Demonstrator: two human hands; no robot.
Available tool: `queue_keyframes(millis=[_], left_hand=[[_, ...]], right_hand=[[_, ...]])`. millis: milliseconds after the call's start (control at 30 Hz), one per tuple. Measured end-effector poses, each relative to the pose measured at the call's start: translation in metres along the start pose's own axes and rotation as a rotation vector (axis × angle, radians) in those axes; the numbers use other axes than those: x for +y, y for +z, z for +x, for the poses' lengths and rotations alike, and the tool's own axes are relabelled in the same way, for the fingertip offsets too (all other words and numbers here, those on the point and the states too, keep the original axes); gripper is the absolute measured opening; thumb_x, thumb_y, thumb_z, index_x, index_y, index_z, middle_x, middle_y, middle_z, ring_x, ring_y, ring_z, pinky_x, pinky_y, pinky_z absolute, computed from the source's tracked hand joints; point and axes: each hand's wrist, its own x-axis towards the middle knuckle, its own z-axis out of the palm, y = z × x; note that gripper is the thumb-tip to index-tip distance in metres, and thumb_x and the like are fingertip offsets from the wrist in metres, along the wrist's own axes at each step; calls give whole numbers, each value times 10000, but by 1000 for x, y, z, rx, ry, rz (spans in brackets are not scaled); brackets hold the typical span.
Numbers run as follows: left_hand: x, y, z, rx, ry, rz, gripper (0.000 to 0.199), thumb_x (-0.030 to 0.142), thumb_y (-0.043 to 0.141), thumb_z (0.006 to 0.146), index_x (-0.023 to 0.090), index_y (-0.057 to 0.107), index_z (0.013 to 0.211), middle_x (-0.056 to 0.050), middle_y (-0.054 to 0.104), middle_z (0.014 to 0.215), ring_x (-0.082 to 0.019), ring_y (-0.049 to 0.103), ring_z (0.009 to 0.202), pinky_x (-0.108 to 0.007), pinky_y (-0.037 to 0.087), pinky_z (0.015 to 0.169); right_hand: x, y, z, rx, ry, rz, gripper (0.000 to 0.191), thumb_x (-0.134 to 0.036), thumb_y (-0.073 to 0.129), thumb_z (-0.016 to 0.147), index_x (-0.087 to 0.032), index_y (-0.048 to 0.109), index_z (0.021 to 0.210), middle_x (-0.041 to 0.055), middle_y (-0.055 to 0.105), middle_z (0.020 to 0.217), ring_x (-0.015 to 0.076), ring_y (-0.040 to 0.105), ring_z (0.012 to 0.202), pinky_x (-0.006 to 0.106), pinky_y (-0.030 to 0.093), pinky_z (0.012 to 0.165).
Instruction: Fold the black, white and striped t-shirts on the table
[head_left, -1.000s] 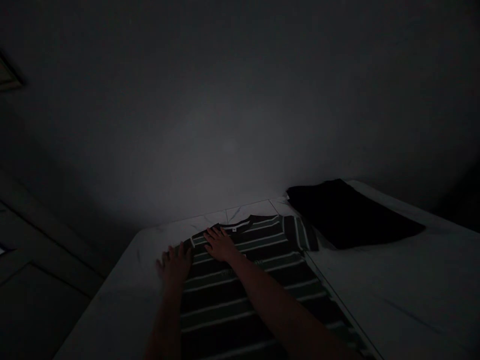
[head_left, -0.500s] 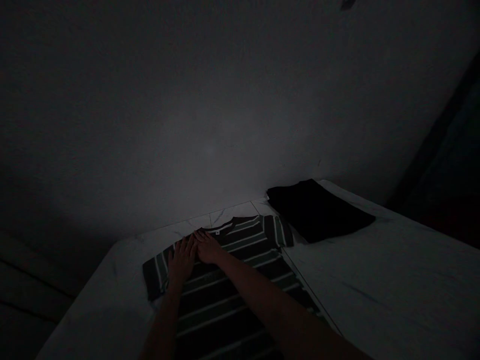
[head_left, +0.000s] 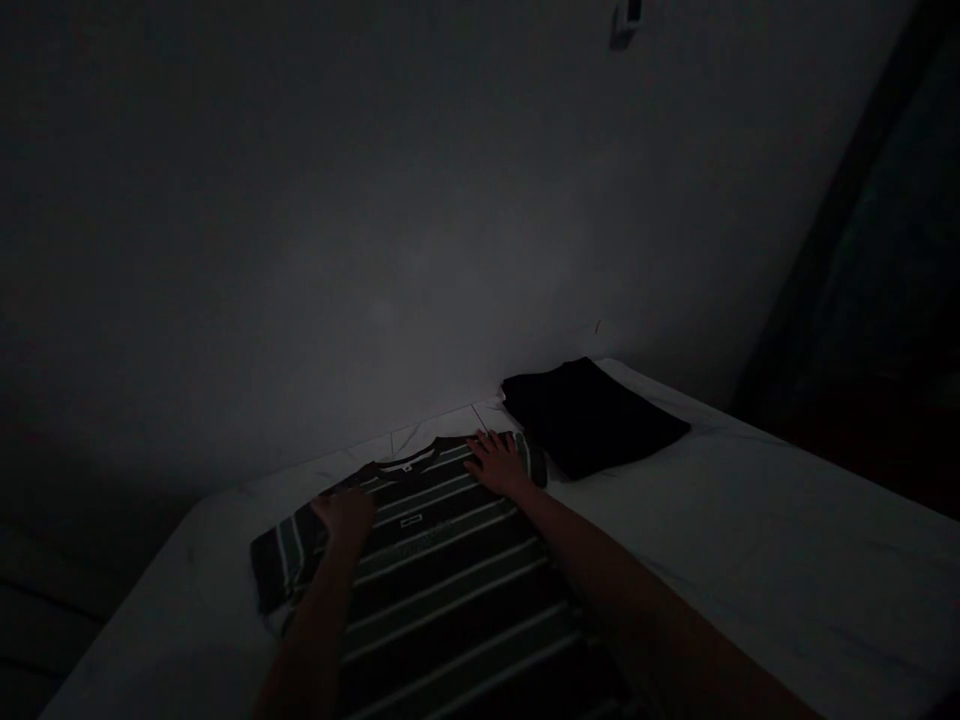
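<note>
A striped T-shirt (head_left: pixel 435 560) in black, green and white lies spread out, its collar toward the wall. On its right shoulder area rests my right hand (head_left: pixel 498 466), flat with the fingers spread. My left hand (head_left: pixel 346 515) is over the shirt's left shoulder, beside the left sleeve. Blur and dim light hide how its fingers are set. A small label shows inside the collar, and a small patch sits on the chest.
A folded black garment (head_left: pixel 592 420) lies to the right of the shirt, near the wall (head_left: pixel 420 250). Both are on a white, marble-patterned surface (head_left: pixel 750 540). A small box-like fixture (head_left: pixel 627 18) is on the wall above. Dark fabric hangs at far right.
My hands were together near the collar and have moved apart, the right one to the right shoulder, the left one toward the left sleeve. The chest patch has come into view. The view has shifted right.
</note>
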Motion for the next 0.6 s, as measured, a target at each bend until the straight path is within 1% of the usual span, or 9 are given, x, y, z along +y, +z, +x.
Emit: queue_keyframes(millis=[67, 133, 200, 233, 267, 333, 433, 533, 600], left_hand=[[50, -8, 9, 28, 134, -52, 439, 263, 363, 948, 140, 673, 1234, -222, 645, 1284, -395, 568, 1218, -658, 339, 1034], [107, -8, 14, 59, 337, -138, 451, 242, 328, 979, 193, 602, 1334, -140, 550, 1446, -296, 504, 1330, -537, 327, 1130], [158, 0, 14, 75, 500, -226, 480, 225, 274, 1008, 232, 505, 1429, -69, 483, 1520, -199, 448, 1392, -422, 347, 1157], [178, 5, 13, 80, 546, -259, 494, 226, 245, 1019, 229, 455, 1466, -62, 466, 1533, -175, 432, 1405, -396, 366, 1151], [192, 11, 10, 91, 570, -286, 505, 234, 220, 1028, 215, 409, 1496, -70, 457, 1538, -171, 425, 1412, -395, 386, 1141], [206, 21, 6, 120, 588, -326, 516, 257, 203, 1036, 188, 362, 1523, -102, 455, 1534, -199, 425, 1416, -434, 409, 1126], [207, 29, 1, 165, 594, -338, 499, 299, 248, 1040, 207, 418, 1500, -116, 457, 1529, -250, 412, 1426, -484, 379, 1144], [207, 27, -3, 182, 524, -293, 489, 394, 333, 1029, 253, 468, 1478, -112, 434, 1545, -293, 389, 1436, -504, 348, 1155], [209, 23, -6, 165, 483, -271, 507, 452, 378, 1012, 283, 461, 1483, -100, 412, 1561, -308, 377, 1441, -515, 342, 1155]], right_hand=[[-3, 1, 2, 2, 8, 7, 613, -536, 293, 1015, -217, 387, 1531, 99, 267, 1626, 332, 216, 1497, 600, 108, 1190], [-3, 2, 4, -1, 10, 2, 590, -475, 286, 1023, -201, 366, 1540, 96, 266, 1626, 316, 223, 1497, 585, 130, 1193], [0, 3, 4, -6, 0, -13, 569, -382, 316, 1017, -179, 344, 1549, 94, 267, 1623, 282, 228, 1498, 530, 146, 1207], [3, 3, 4, -9, -1, -22, 569, -341, 336, 1009, -165, 338, 1550, 98, 272, 1620, 265, 235, 1497, 492, 149, 1215], [7, 3, 2, -11, 4, -30, 570, -311, 352, 1002, -152, 337, 1550, 104, 277, 1616, 252, 245, 1495, 457, 151, 1219], [16, 1, -3, -2, 31, -45, 568, -279, 350, 1002, -124, 335, 1548, 124, 278, 1613, 245, 254, 1491, 421, 159, 1218], [32, -5, -14, 21, 105, -67, 544, -256, 288, 1021, -84, 350, 1534, 155, 299, 1604, 259, 273, 1481, 434, 233, 1188], [47, -20, -19, 25, 168, -94, 517, -179, 294, 1007, -40, 400, 1493, 196, 401, 1549, 260, 382, 1417, 392, 338, 1123], [54, -32, -15, 29, 193, -118, 496, -126, 318, 984, -47, 458, 1453, 210, 495, 1472, 262, 474, 1333, 364, 395, 1061]])
